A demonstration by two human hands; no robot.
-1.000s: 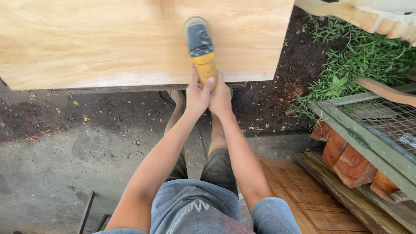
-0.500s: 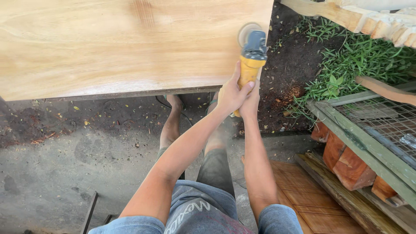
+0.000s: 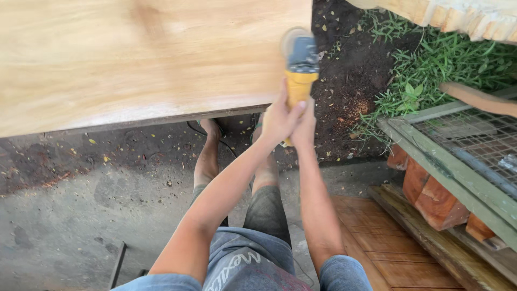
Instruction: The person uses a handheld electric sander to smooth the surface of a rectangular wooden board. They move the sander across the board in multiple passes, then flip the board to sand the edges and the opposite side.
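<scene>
The wide wooden board (image 3: pixel 145 59) fills the upper left of the view, pale and smooth, with its near edge running above the dirt. A yellow grinder (image 3: pixel 299 67) sits at the board's right-hand end, its disc at the corner and partly past the edge, so the step in hand looks like sanding out to that end. The next move, by this judgement, calls for a firm grip and level pressure so the disc does not tip off the edge.

Both hands wrap the yellow handle: the left hand (image 3: pixel 279 119) closes its fingers around it from the left, the right hand (image 3: pixel 306 125) clasps beside it (partly hidden behind the left).

To the right stand a green wire-mesh frame (image 3: pixel 458 156) on reddish blocks (image 3: pixel 431 194), with grass (image 3: pixel 441 64) beyond. The person's 2 bare feet (image 3: pixel 211 129) stand just under the board's edge, close below the tool.
</scene>
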